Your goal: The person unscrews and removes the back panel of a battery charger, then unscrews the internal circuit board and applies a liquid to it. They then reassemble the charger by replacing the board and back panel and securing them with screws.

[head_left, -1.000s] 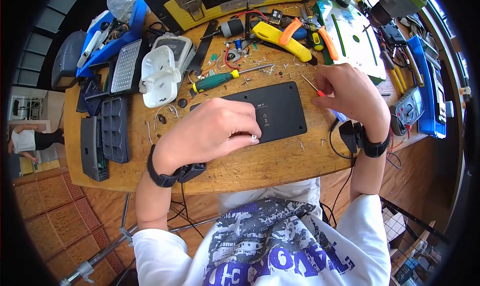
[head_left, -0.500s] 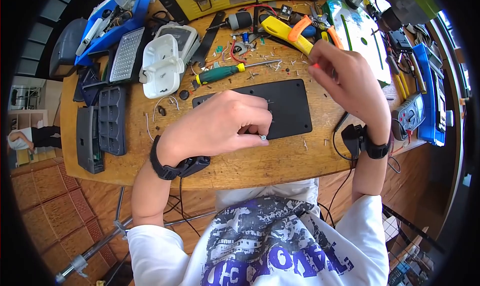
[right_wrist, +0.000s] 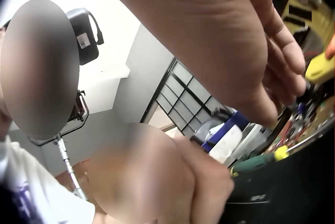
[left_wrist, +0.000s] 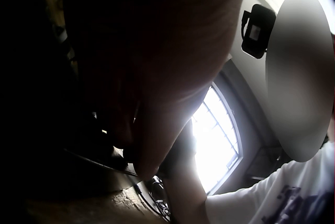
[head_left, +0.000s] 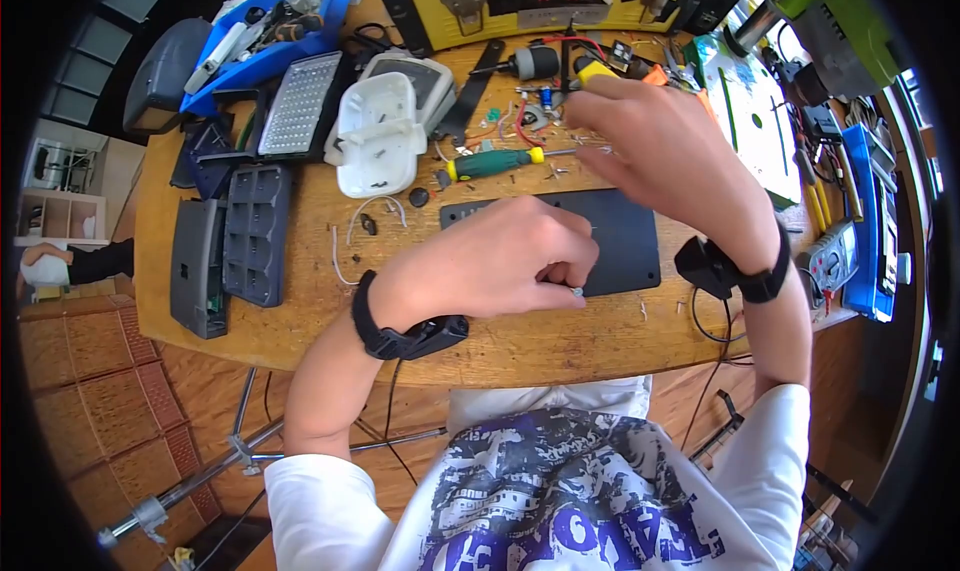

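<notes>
A flat black panel (head_left: pixel 628 246) lies on the wooden bench, its near left part covered by my left hand (head_left: pixel 495 261). Thumb and index finger of that hand pinch a small silvery piece (head_left: pixel 577 292) at the panel's near edge; its kind is too small to make out. My right hand (head_left: pixel 655 151) is raised above the panel's far side, fingers stretched toward the shaft of a green screwdriver (head_left: pixel 495 164). In the right wrist view these fingers (right_wrist: pixel 285 61) bend loosely and no held thing shows. The left wrist view is mostly dark.
White two-part tray (head_left: pixel 378 171), dark compartment tray (head_left: pixel 258 236) and grey casing (head_left: pixel 200 271) stand on the left. Wires and scraps litter the back before a yellow toolbox (head_left: pixel 640 16). A multimeter (head_left: pixel 832 256) and blue bin (head_left: pixel 868 231) stand right.
My right hand has moved forward and left, over the panel's far side. The red-tipped tool seen in it earlier no longer shows. My left hand keeps its pinch; the head view has shifted.
</notes>
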`<state>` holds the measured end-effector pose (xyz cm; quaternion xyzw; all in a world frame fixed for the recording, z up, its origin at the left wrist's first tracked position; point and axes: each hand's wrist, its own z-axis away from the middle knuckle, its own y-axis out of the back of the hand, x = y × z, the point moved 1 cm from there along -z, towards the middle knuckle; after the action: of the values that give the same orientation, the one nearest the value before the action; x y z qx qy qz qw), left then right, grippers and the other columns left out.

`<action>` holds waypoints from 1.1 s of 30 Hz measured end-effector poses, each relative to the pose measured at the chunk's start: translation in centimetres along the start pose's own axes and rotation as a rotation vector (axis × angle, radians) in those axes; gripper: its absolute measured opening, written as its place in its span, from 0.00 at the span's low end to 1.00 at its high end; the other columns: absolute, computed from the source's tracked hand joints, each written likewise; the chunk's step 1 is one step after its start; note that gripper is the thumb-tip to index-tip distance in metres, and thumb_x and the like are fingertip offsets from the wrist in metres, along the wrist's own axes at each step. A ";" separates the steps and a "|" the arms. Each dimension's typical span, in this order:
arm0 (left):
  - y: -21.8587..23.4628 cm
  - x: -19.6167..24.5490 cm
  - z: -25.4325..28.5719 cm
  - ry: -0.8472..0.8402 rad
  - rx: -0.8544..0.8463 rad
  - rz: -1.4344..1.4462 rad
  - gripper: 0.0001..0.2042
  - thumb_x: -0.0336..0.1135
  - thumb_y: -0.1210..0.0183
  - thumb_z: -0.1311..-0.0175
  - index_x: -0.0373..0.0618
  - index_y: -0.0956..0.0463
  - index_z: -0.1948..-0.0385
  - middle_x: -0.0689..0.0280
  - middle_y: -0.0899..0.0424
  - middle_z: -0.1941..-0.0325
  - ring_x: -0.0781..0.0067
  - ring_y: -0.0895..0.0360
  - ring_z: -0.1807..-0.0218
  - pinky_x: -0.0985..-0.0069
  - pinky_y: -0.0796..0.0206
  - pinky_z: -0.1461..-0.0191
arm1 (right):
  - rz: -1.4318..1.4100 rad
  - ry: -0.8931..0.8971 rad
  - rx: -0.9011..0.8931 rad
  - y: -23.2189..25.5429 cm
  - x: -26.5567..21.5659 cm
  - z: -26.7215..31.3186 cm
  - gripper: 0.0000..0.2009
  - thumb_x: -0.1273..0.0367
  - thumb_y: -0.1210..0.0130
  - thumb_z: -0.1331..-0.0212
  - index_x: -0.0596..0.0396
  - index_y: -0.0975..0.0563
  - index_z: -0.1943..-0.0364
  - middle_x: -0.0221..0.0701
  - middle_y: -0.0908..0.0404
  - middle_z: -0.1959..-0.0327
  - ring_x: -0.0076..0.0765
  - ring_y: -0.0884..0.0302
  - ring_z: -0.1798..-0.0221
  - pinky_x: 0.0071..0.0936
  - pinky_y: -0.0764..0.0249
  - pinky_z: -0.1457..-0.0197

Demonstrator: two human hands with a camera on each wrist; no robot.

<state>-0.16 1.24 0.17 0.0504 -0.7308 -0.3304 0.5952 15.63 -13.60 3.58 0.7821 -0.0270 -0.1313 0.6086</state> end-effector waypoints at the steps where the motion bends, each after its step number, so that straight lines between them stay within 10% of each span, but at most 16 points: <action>1: 0.0 0.0 0.0 -0.002 -0.012 0.013 0.08 0.31 0.26 0.39 0.37 0.16 0.70 0.61 0.19 0.69 0.62 0.16 0.69 0.68 0.24 0.63 | -0.098 0.155 0.045 -0.3 -0.7 -1.4 0.09 0.69 0.32 0.40 0.57 0.16 0.58 0.39 0.14 0.60 0.54 0.11 0.58 0.47 0.16 0.54; 10: 0.0 -0.3 0.1 -0.038 0.023 0.059 0.09 0.31 0.25 0.40 0.37 0.16 0.71 0.60 0.17 0.70 0.61 0.16 0.69 0.67 0.25 0.63 | -0.060 0.382 -0.142 -4.8 -1.7 -6.5 0.13 0.68 0.28 0.43 0.60 0.17 0.58 0.43 0.12 0.63 0.55 0.09 0.59 0.45 0.13 0.57; 15: -0.1 -0.2 0.0 -0.003 0.036 0.037 0.09 0.32 0.25 0.40 0.38 0.17 0.70 0.63 0.19 0.72 0.66 0.17 0.71 0.70 0.27 0.66 | -0.040 0.234 0.277 2.0 -1.0 -4.0 0.17 0.70 0.33 0.41 0.59 0.23 0.50 0.42 0.13 0.64 0.42 0.11 0.66 0.35 0.17 0.63; 17: -0.2 -0.1 -0.1 -0.003 0.045 0.052 0.09 0.31 0.24 0.41 0.38 0.17 0.70 0.64 0.20 0.73 0.70 0.18 0.72 0.72 0.28 0.67 | -0.204 0.013 0.138 5.6 -1.1 -2.6 0.21 0.68 0.33 0.39 0.62 0.25 0.46 0.48 0.13 0.54 0.53 0.14 0.56 0.37 0.16 0.51; 19: -0.2 -0.2 0.0 0.016 0.039 0.086 0.09 0.29 0.24 0.41 0.38 0.17 0.70 0.65 0.21 0.73 0.72 0.20 0.73 0.73 0.29 0.68 | -0.462 0.075 0.468 6.2 -1.3 -1.7 0.18 0.72 0.33 0.39 0.58 0.24 0.47 0.41 0.12 0.61 0.41 0.11 0.58 0.33 0.16 0.54; 24: -0.3 -0.6 0.0 -0.050 0.074 0.060 0.09 0.26 0.24 0.43 0.37 0.18 0.71 0.65 0.21 0.74 0.72 0.22 0.74 0.73 0.30 0.69 | -0.788 0.071 0.406 7.2 -2.8 5.3 0.27 0.58 0.31 0.31 0.62 0.32 0.42 0.44 0.14 0.65 0.18 0.24 0.77 0.14 0.28 0.74; 33: -0.3 -0.6 0.1 -0.066 0.076 0.042 0.11 0.26 0.23 0.43 0.37 0.20 0.72 0.65 0.23 0.75 0.71 0.24 0.74 0.71 0.32 0.70 | -0.629 0.132 0.217 5.7 -3.2 5.5 0.20 0.74 0.36 0.37 0.61 0.31 0.45 0.46 0.12 0.59 0.30 0.14 0.63 0.24 0.17 0.55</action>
<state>-0.17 1.33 -0.50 0.0467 -0.7629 -0.2914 0.5752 11.85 -19.64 8.38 0.8190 0.2412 -0.2580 0.4521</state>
